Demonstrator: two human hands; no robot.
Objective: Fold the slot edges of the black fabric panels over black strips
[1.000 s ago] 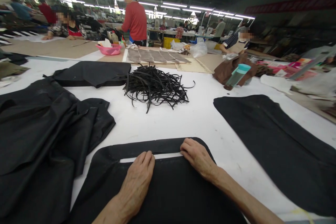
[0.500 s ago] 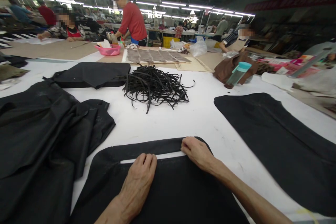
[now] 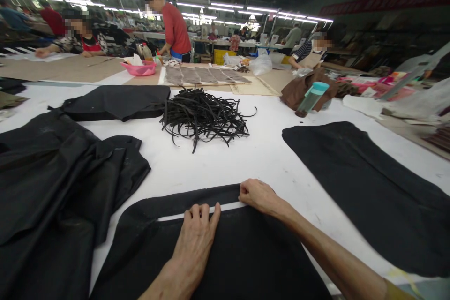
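Note:
In front of me a piece of black fabric (image 3: 253, 248) lies on the white tabletop, with a narrow white strip (image 3: 172, 218) running along its far side. I cannot tell whether the strip is a tape or a gap. My left hand (image 3: 198, 236) rests on the fabric, its fingertips at the strip and its index finger stretched apart from the others. At the strip's right end, my right hand (image 3: 258, 194) has its fingers curled together on the fabric's far band. Their tips are partly hidden.
Beyond lies a heap of black strips (image 3: 204, 115), beside a black fabric stack (image 3: 116, 101). Crumpled black fabric (image 3: 45, 178) lies left, another black piece (image 3: 369, 187) right. A bottle (image 3: 312, 98) leans against a brown bag (image 3: 298, 86). Several people work farther back.
My left index finger has stretched out along the strip, away from the other fingers. My right hand stays curled at the fabric's far band. The view has shifted slightly right.

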